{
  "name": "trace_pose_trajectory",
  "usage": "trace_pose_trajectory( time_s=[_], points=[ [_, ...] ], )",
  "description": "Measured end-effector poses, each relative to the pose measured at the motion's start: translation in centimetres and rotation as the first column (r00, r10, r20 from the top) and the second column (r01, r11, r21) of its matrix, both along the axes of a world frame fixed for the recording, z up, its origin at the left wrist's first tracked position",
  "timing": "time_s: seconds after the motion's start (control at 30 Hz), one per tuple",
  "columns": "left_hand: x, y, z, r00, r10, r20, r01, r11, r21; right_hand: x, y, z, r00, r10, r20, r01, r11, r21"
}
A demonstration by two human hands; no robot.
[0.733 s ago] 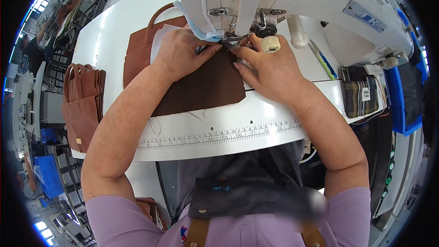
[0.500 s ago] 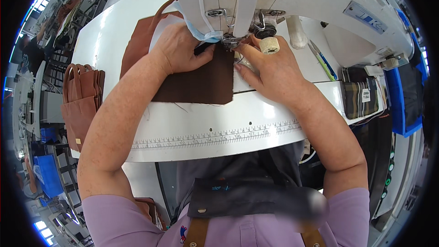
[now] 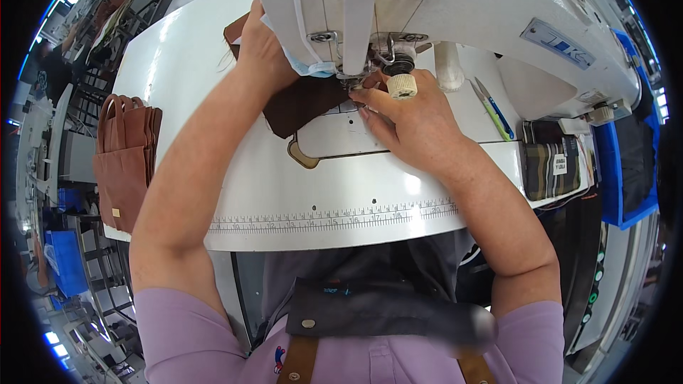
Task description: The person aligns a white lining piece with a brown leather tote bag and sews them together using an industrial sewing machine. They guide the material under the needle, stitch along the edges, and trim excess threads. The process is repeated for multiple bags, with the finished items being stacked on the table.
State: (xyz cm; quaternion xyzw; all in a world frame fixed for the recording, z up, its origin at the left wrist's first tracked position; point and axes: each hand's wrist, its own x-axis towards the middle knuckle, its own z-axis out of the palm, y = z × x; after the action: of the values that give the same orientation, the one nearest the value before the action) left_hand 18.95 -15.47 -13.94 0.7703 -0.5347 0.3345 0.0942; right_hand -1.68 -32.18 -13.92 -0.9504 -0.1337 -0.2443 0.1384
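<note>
A dark brown piece of fabric (image 3: 297, 110) lies under the head of a white sewing machine (image 3: 491, 7), with a reddish-brown corner of it showing beyond my left wrist. My left hand (image 3: 265, 46) rests on this piece; its fingers are mostly hidden behind a light-blue cloth strip (image 3: 310, 68) and the machine. Close by the presser foot (image 3: 352, 82), the thumb and forefinger of my right hand (image 3: 420, 121) are at the fabric's edge. They look bent around it, though the fingertips are partly covered by the round cream knob (image 3: 402, 87).
A printed ruler (image 3: 334, 217) runs along the table's near edge. Brown leather-like bags (image 3: 126, 163) hang at the left. Right of the machine lie green and blue snips (image 3: 494, 110), a striped pouch (image 3: 551, 167) and a blue bin (image 3: 629, 185).
The brown fabric has turned and shifted away from me, uncovering the machine plate. My left hand has moved farther away with it; my right hand stays by the needle.
</note>
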Motion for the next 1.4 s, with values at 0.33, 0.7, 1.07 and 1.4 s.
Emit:
trace_pose_trajectory(
  time_s=[0.33, 0.7, 1.07, 1.4],
  points=[
    [-8.5, 3.6, -0.2, 0.771, -0.259, -0.582, 0.203, 0.966, -0.161, 0.3, -0.1, -0.4, 0.994, 0.012, 0.107, -0.015, 1.000, 0.027],
    [-6.4, 3.4, 0.2, 0.803, -0.176, -0.570, 0.170, 0.983, -0.063, 0.6, -0.4, -1.1, 0.996, -0.020, 0.087, 0.005, 0.984, 0.175],
    [-6.9, 3.6, 0.0, 0.808, -0.119, -0.577, 0.115, 0.992, -0.043, 1.5, -1.3, 0.1, 0.996, 0.052, -0.067, 0.027, 0.556, 0.831],
    [-6.6, 3.9, -0.9, 0.844, -0.080, -0.530, 0.047, 0.996, -0.076, 1.5, -0.3, -0.1, 0.998, -0.046, -0.032, 0.056, 0.752, 0.657]
  ],
)
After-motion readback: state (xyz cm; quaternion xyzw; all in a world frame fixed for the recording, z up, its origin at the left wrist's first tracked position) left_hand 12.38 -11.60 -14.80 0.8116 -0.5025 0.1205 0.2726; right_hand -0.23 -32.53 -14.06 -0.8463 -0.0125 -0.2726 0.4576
